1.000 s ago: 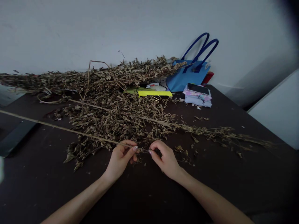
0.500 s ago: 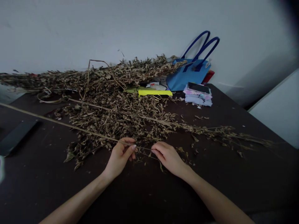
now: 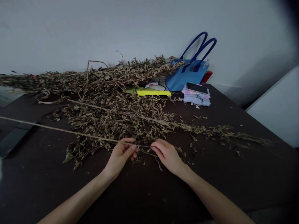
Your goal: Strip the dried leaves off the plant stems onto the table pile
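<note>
A long, thin dried plant stem point(image 3: 63, 129) runs from the left edge of the view to the middle of the table. My left hand point(image 3: 121, 157) pinches it between thumb and fingers. Close by on the right, my right hand point(image 3: 167, 155) is closed on the stem's thin end, with a few shrivelled leaves hanging below. Just beyond both hands spreads a heap of loose dried leaves point(image 3: 105, 124). Across that heap lies another dried stalk point(image 3: 144, 117), its leafy tip pointing right.
Along the wall lies a large bundle of dried plants point(image 3: 93, 77). Right of it stand a blue bag point(image 3: 184, 76), a phone point(image 3: 196, 88) on folded packets point(image 3: 196, 99), and a yellow strip point(image 3: 154, 93) beside scissors point(image 3: 156, 97). A dark flat object point(image 3: 16, 140) lies at left.
The left part of the held stem has swung lower, now crossing above the dark flat object. Both hands keep their grip in nearly the same place; the view has shifted slightly.
</note>
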`<action>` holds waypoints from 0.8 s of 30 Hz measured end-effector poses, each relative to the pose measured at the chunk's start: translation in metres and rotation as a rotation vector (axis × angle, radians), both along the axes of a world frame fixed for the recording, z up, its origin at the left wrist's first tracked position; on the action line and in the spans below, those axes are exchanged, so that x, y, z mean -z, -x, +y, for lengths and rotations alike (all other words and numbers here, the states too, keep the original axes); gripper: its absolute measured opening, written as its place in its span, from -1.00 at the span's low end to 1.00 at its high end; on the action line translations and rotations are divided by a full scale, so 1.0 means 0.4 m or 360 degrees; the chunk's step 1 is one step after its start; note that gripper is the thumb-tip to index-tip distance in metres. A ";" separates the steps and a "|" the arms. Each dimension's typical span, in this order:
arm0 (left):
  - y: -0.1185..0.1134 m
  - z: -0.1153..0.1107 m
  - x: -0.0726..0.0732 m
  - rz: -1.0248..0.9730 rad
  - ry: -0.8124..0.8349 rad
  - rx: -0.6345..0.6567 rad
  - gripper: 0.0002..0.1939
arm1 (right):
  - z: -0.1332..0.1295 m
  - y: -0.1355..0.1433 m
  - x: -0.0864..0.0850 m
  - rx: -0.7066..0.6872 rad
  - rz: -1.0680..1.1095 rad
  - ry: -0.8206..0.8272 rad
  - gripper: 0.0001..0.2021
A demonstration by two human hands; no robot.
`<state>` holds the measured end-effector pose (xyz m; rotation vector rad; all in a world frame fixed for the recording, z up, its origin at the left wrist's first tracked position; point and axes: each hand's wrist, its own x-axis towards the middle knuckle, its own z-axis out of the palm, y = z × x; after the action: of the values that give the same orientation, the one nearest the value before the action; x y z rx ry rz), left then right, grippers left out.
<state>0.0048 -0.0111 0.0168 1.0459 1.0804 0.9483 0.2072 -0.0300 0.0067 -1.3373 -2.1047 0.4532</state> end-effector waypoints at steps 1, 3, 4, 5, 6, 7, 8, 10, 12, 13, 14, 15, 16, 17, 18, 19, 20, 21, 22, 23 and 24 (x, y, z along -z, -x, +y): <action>0.000 0.000 -0.002 0.0022 -0.0015 -0.0009 -0.66 | 0.000 -0.001 0.001 -0.0006 -0.0028 -0.0013 -0.85; -0.001 -0.001 -0.007 0.0054 -0.0045 -0.0027 -0.71 | -0.003 0.000 0.000 -0.0034 -0.0079 -0.0046 -0.86; -0.002 -0.001 -0.010 0.0060 -0.0054 -0.0036 -0.73 | -0.006 0.001 -0.002 -0.0042 -0.0096 -0.0077 -0.86; -0.002 -0.001 -0.012 0.0060 -0.0062 -0.0046 -0.75 | -0.010 0.004 -0.006 -0.0041 -0.0103 -0.0125 -0.85; -0.003 -0.002 -0.014 0.0057 -0.0069 -0.0060 -0.77 | -0.014 0.007 -0.010 -0.0037 -0.0103 -0.0180 -0.83; -0.005 -0.002 -0.015 0.0054 -0.0077 -0.0076 -0.79 | -0.019 0.011 -0.014 -0.0040 -0.0096 -0.0236 -0.82; -0.007 -0.003 -0.015 0.0053 -0.0087 -0.0095 -0.79 | -0.024 0.016 -0.018 -0.0050 -0.0088 -0.0289 -0.81; -0.014 -0.006 -0.012 0.0066 -0.0105 -0.0119 -0.80 | -0.032 0.027 -0.025 -0.0098 -0.0087 -0.0368 -0.80; -0.023 -0.010 -0.007 0.0079 -0.0115 -0.0125 -0.80 | -0.036 0.038 -0.025 -0.0143 -0.0114 -0.0396 -0.80; -0.027 -0.013 -0.005 0.0085 -0.0119 -0.0119 -0.80 | -0.037 0.042 -0.024 -0.0143 -0.0119 -0.0396 -0.81; -0.031 -0.015 -0.002 0.0091 -0.0126 -0.0114 -0.80 | -0.037 0.046 -0.020 -0.0123 -0.0106 -0.0383 -0.82; -0.034 -0.018 0.001 0.0098 -0.0135 -0.0106 -0.80 | -0.035 0.049 -0.017 -0.0083 -0.0072 -0.0360 -0.83; -0.035 -0.021 0.003 0.0106 -0.0144 -0.0101 -0.81 | -0.034 0.051 -0.013 -0.0026 -0.0026 -0.0326 -0.82; -0.036 -0.023 0.005 0.0115 -0.0157 -0.0099 -0.81 | -0.032 0.053 -0.009 0.0039 0.0024 -0.0288 -0.80; -0.035 -0.025 0.006 0.0124 -0.0171 -0.0105 -0.81 | -0.031 0.054 -0.007 0.0093 0.0071 -0.0252 -0.80; -0.033 -0.027 0.008 0.0129 -0.0185 -0.0116 -0.81 | -0.029 0.054 -0.004 0.0117 0.0105 -0.0213 -0.80; -0.031 -0.028 0.009 0.0136 -0.0200 -0.0125 -0.81 | -0.028 0.055 -0.003 0.0107 0.0130 -0.0179 -0.83; -0.028 -0.028 0.010 0.0144 -0.0216 -0.0131 -0.81 | -0.027 0.055 -0.002 0.0075 0.0150 -0.0153 -0.87; -0.025 -0.029 0.011 0.0154 -0.0230 -0.0132 -0.81 | -0.026 0.055 -0.002 0.0035 0.0172 -0.0135 -0.91; -0.023 -0.029 0.011 0.0161 -0.0238 -0.0127 -0.82 | -0.025 0.056 -0.003 -0.0001 0.0196 -0.0122 -0.94; -0.020 -0.029 0.012 0.0161 -0.0240 -0.0119 -0.82 | -0.025 0.056 -0.003 -0.0026 0.0220 -0.0107 -0.94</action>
<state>0.0130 -0.0228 0.0121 1.1944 1.1515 1.0590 0.1848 -0.0400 0.0080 -1.2163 -2.0012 0.4638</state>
